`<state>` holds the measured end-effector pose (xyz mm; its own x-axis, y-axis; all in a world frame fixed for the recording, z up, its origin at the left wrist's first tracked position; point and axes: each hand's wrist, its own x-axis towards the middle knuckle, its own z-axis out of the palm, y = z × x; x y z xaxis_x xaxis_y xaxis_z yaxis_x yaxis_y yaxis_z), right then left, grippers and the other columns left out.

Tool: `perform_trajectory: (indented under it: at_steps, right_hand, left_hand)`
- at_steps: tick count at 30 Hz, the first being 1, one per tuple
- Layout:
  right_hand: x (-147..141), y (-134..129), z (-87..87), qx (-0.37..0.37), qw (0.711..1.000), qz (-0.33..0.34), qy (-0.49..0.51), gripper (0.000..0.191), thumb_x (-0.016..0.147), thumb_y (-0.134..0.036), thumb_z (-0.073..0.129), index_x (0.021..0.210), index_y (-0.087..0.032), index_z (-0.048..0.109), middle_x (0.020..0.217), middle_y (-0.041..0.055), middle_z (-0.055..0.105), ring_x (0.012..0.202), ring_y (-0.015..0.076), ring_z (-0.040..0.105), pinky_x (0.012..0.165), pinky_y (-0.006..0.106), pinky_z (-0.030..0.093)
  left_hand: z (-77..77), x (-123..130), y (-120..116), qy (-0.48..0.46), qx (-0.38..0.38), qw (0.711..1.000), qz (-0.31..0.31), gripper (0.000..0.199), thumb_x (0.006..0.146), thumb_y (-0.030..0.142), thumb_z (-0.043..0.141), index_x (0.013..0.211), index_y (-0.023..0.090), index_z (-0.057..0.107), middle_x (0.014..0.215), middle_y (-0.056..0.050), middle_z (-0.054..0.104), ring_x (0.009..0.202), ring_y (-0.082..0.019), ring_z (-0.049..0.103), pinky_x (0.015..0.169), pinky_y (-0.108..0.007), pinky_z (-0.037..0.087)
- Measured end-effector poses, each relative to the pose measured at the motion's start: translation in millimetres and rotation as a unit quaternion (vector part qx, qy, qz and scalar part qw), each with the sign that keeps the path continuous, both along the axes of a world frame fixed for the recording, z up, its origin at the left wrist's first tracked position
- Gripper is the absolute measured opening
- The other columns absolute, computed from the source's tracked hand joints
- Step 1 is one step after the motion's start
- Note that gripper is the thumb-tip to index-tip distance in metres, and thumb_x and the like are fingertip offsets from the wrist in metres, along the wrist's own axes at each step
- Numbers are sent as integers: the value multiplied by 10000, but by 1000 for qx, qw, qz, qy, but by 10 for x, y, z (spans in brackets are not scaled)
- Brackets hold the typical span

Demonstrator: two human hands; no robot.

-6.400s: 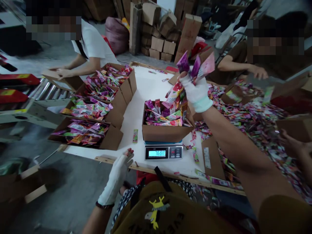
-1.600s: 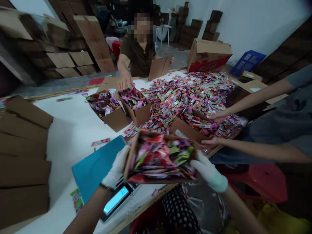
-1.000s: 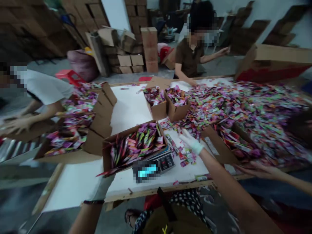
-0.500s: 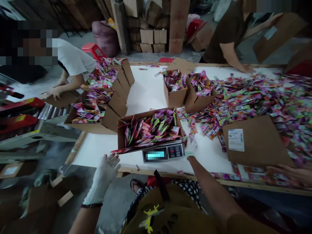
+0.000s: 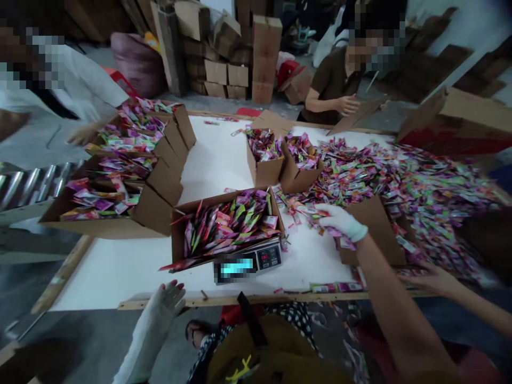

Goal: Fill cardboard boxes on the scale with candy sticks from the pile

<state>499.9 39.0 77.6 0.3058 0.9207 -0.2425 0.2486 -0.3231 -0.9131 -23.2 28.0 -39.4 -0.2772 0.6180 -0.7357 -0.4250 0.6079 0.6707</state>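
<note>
An open cardboard box full of candy-like packets rests on a digital scale with a lit, blurred display. My left hand, in a white glove with bare fingertips, hangs off the table's front edge, palm up and fingers apart, with nothing in it. To the right of the scale, my gloved right hand reaches over loose packets at the pile's edge. Its fingers stretch leftward and touch packets; their undersides are hidden.
Filled boxes line the left, beside a roller conveyor. Two more filled boxes stand behind the scale. A large pile of packets covers the right. Another person's hand is by a tilted carton; co-workers stand left and across.
My right hand has moved from the scale's right side to the loose packets farther right. My left hand stays near the front edge. The tilted carton has shifted, and the view has turned right.
</note>
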Motion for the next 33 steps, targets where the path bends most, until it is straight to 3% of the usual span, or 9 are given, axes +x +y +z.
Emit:
perform_trajectory:
  at_steps: [3,8,11,13,18,22,26,29,33]
  right_hand:
    - [-11,82,651,75,982,165,-47,544,588,-307,823,1102,-145,747,1043,55,753,961,258,703,912,383,575]
    - [-916,498,1301,140,885,426,-126,818,643,-420,853,1379,-151,618,1231,79,718,1116,273,684,1023,395,537]
    - [-1336,712,1344,163,860,439,-203,1037,548,-398,896,1477,-121,527,1444,137,599,1312,337,577,1156,441,432]
    - [-1375,738,1316,158,856,428,-244,911,612,-356,839,1442,-102,561,1429,143,608,1300,335,585,1157,441,425]
    - [-915,437,1186,149,882,354,-274,451,793,-380,671,1181,-153,696,1048,45,730,934,221,683,904,340,540]
    - [-523,90,1036,148,920,252,-262,389,888,-511,611,1003,-150,701,864,42,699,766,180,630,749,301,509]
    - [-570,-244,946,99,930,287,-208,384,924,-517,588,1036,-167,698,860,43,699,737,165,619,674,271,483]
    - [-990,-458,853,53,892,412,-180,350,874,-467,661,1061,-174,700,931,44,720,826,177,650,750,273,498]
    - [-1620,-615,647,24,831,512,-216,333,803,-402,720,1072,-210,679,878,5,713,779,166,632,691,260,444]
  left_hand:
    - [-32,6,9,-9,-10,1000,-1,210,973,325,487,953,213,664,981,-78,712,1185,-263,629,849,-367,490]
    - [-65,0,23,-21,10,1000,4,204,981,316,493,981,197,659,980,-84,714,1214,-277,629,902,-378,486]
    - [-21,-66,-3,-23,24,999,16,217,998,316,484,978,191,661,981,-77,715,1111,-257,664,819,-345,493]
    - [44,-128,-64,-19,28,999,29,221,1008,303,477,971,187,662,975,-67,711,993,-224,680,790,-328,495]
    - [161,-262,-274,-4,9,997,78,259,1022,264,443,889,182,649,910,-65,696,812,-180,667,747,-319,502]
    - [158,-256,-354,18,-11,997,68,297,1017,258,433,823,179,643,853,-85,704,795,-187,680,767,-316,528]
    - [435,42,-467,8,-37,986,-160,333,967,299,488,783,115,695,776,-159,709,648,-232,642,643,-345,502]
    - [892,471,-628,-35,105,913,-392,361,904,448,645,927,96,721,870,-140,723,687,-200,619,674,-311,479]
    - [1363,1068,-718,-84,204,824,-522,442,909,530,633,1084,127,683,899,-68,707,747,-156,604,740,-279,486]
